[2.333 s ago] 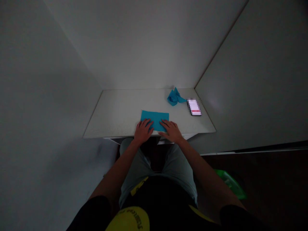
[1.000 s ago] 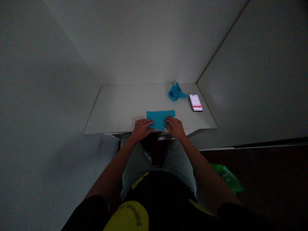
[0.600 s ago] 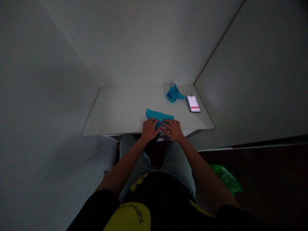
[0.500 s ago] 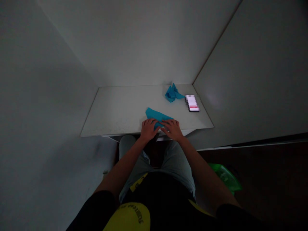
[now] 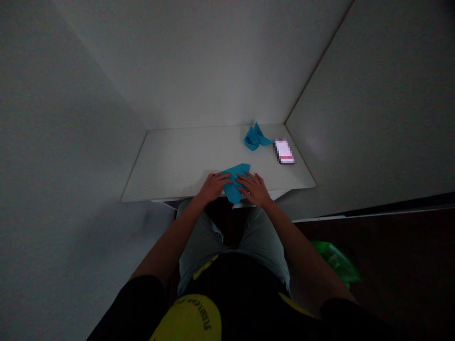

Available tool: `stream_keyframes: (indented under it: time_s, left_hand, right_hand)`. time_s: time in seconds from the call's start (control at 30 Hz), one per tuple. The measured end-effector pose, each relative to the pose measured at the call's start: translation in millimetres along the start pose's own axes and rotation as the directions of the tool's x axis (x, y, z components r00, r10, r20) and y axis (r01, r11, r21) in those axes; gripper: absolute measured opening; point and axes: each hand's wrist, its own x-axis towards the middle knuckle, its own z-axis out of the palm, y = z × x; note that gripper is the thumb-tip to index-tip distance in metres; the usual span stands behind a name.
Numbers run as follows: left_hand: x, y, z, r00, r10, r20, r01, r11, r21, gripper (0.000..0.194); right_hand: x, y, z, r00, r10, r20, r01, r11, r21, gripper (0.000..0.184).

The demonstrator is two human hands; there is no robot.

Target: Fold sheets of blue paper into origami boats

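Observation:
A blue sheet of paper lies at the near edge of the white table, turned at an angle, with one corner reaching past the edge. My left hand rests on its left side with the fingers laid flat. My right hand rests on its right side, fingers spread and flat. Only the strip of paper between and above the two hands shows.
A crumpled or folded blue paper shape sits at the back right of the table, with a phone beside it. Walls close the table in on the left, back and right. A green object lies on the dark floor at right.
The blue sheet lay as a flat rectangle, then as a narrower folded strip; now it sits turned at an angle between my hands. Both hands stay on it at the near edge.

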Motion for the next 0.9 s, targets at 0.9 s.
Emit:
stream_keyframes:
  time_s: [0.9]
  left_hand:
    - [-42.0,-30.0,6.6,0.998,-0.021,-0.052,0.012,0.985,-0.169,0.068]
  right_hand:
    - [4.1,20.5,-12.8,0.999,0.026,0.034,-0.028,0.998,0.060,0.049]
